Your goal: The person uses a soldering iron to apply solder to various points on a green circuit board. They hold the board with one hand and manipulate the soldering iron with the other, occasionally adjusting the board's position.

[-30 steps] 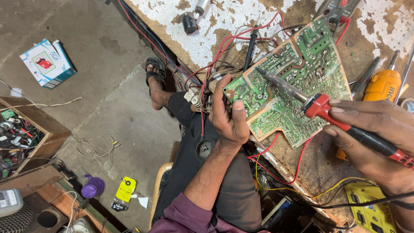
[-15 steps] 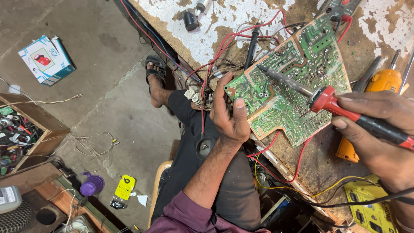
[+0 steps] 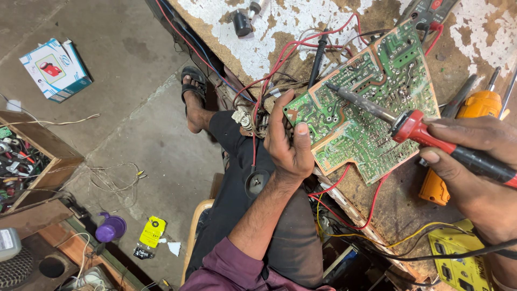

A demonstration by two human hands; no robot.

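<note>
On the floor at far left we see a wooden box (image 3: 51, 161) crammed with small parts and wires. Our left hand (image 3: 288, 143) stays clamped on the edge of the green circuit board (image 3: 366, 113) on the bench. Our right hand (image 3: 476, 172), fingers wrapped around the red soldering iron (image 3: 431, 137), has drifted slightly right, tip kept on the board's solder side.

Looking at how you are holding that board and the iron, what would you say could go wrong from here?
The left hand steadies the green circuit board at its edge, its thumb lying near the soldering iron tip, so a slip might burn it. Red wires run loosely beside the hot tip and could scorch. The board partly overhangs the worn bench, so it may tilt under pressure.
</note>
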